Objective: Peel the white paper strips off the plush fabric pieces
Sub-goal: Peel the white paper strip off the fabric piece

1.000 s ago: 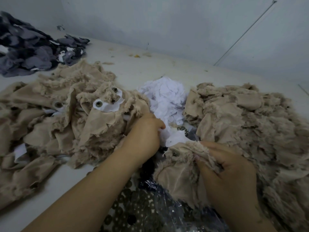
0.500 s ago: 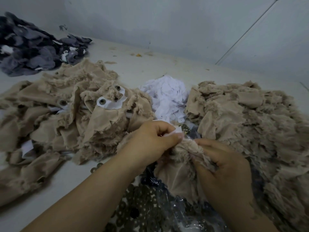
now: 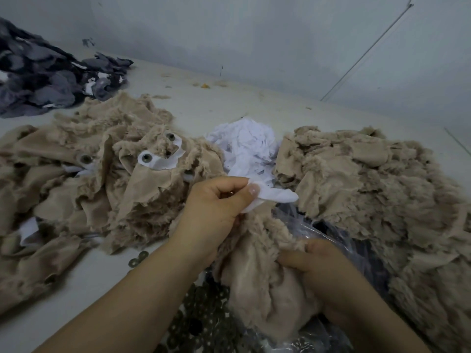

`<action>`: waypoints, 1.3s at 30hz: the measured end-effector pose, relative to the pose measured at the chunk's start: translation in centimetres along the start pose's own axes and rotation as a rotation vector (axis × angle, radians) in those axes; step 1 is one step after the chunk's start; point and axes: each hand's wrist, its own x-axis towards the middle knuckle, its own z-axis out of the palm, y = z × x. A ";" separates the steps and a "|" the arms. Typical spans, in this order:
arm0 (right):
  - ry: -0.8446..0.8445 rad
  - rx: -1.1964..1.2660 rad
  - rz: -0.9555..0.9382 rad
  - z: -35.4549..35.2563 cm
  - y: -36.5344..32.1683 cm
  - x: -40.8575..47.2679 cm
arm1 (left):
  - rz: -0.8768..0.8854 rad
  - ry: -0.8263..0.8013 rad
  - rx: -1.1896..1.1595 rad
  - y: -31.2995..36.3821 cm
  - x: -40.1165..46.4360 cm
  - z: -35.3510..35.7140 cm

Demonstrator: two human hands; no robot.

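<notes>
A clear plastic bag [image 3: 339,233] of dark metal washers [image 3: 204,299] lies under the beige plush piece [image 3: 257,271]. Above that piece, the left hand [image 3: 216,207] pinches a white paper strip [image 3: 272,196]; the right hand [image 3: 323,273] grips the plush itself. Behind it sits crumpled paper [image 3: 249,149] on the white table [image 3: 229,105], by a pale wall [image 3: 254,34].

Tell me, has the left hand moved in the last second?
Yes. The left hand, pinching a white paper strip, has pulled up and away from the beige plush piece, toward the crumpled white paper heap.
</notes>
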 end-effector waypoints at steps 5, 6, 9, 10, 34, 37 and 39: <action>-0.146 0.218 0.071 -0.1 -0.2 -0.2 | -0.075 0.108 0.098 -0.6 0.4 -0.8; -0.116 0.218 0.060 0.0 -0.1 -0.1 | -0.112 0.075 0.064 -0.5 0.4 -0.8; 0.044 0.186 -0.044 0.5 0.4 0.3 | -0.217 -0.108 0.009 0.0 0.0 -0.6; 0.066 0.210 -0.066 0.8 0.4 0.3 | -0.247 -0.176 0.009 0.3 -0.1 -0.4; 0.035 0.228 -0.191 0.5 1.1 1.0 | -0.220 -0.282 0.280 -0.2 -0.3 0.0; 0.022 0.216 -0.196 0.5 1.2 1.1 | -0.207 -0.254 0.257 -0.5 -0.3 0.4; -0.006 0.218 -0.199 0.5 1.2 1.0 | -0.203 -0.243 0.204 -0.7 -0.3 0.6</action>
